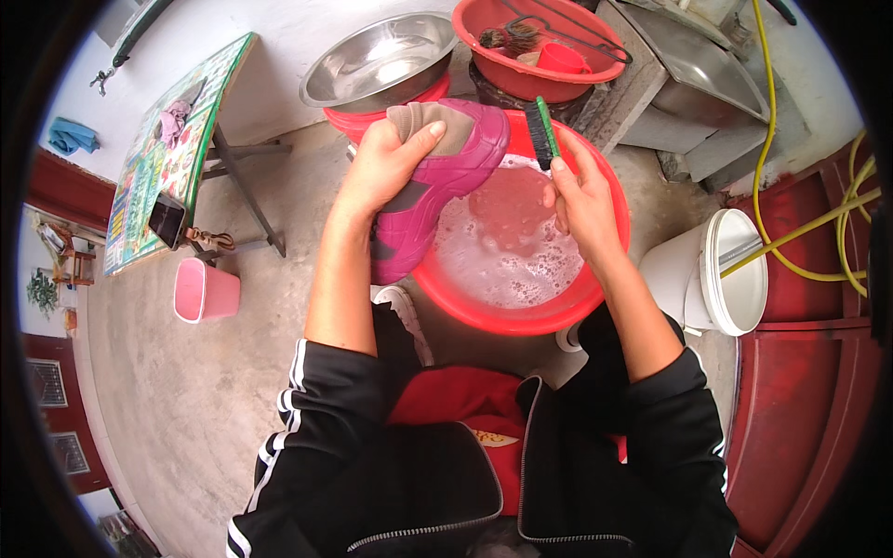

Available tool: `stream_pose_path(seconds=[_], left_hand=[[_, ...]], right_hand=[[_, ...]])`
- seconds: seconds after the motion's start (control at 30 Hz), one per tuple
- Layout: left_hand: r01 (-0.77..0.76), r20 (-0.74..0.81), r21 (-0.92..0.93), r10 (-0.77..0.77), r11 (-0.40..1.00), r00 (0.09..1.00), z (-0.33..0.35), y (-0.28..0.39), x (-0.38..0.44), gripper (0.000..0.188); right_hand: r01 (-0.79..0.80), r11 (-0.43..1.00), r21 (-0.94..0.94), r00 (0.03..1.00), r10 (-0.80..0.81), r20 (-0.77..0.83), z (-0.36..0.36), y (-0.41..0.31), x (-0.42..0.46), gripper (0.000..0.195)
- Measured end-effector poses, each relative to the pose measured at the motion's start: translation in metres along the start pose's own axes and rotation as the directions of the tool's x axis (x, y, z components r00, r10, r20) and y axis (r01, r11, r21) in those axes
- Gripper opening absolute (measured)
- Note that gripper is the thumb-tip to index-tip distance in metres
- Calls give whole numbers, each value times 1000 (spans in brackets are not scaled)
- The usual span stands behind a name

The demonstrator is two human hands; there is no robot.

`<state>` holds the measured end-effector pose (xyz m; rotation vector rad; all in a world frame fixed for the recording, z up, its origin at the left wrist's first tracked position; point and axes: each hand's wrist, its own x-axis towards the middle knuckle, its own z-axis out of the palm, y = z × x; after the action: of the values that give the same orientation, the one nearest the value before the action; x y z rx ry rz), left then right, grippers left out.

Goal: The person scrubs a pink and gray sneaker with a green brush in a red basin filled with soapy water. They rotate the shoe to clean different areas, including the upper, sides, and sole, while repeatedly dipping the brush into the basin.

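My left hand [391, 160] grips a magenta shoe [446, 171] with a beige fabric lining at its collar, thumb pressed on the beige part. The shoe is held tilted over the left rim of a red plastic basin [481, 317]. Soapy water [516, 237] with white foam and bubbles fills the basin's lower part. A scrub brush [544, 132] with a green back and dark bristles is in my right hand [582, 195], above the basin's right side. Brush and shoe are apart, with the bristles facing the shoe.
Behind the basin stand a steel bowl [380, 66] and another red basin [537, 80] holding brushes, a red cup [561, 59] and a dark hanger. A white bucket [670, 279] and yellow hose [767, 139] are at right. Left are a pink bin [223, 289] and a tilted folding table [181, 153].
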<state>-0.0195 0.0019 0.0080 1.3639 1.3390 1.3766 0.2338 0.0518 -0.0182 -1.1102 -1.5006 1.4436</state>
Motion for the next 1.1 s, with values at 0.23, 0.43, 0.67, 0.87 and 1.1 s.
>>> stream_pose_path(seconds=[0.23, 0.43, 0.67, 0.87, 1.1], left_hand=[[-36, -126, -139, 18, 990, 992, 50, 4, 8, 22], [-265, -217, 191, 304, 945, 928, 59, -8, 9, 19], [-242, -165, 240, 285, 940, 944, 49, 2, -4, 16], [-244, -201, 184, 279, 952, 939, 28, -7, 2, 15], [-103, -29, 147, 108, 984, 994, 31, -6, -18, 12]], right_hand=[[560, 657, -504, 780, -623, 54, 21, -5, -20, 49], [358, 618, -700, 869, -495, 6, 23, -44, 7, 46], [328, 740, -587, 909, -417, -19, 31, -28, -5, 47], [484, 739, -469, 834, -552, -10, 46, -11, -13, 48], [226, 781, -582, 962, -274, 6, 43, -18, 20, 44]])
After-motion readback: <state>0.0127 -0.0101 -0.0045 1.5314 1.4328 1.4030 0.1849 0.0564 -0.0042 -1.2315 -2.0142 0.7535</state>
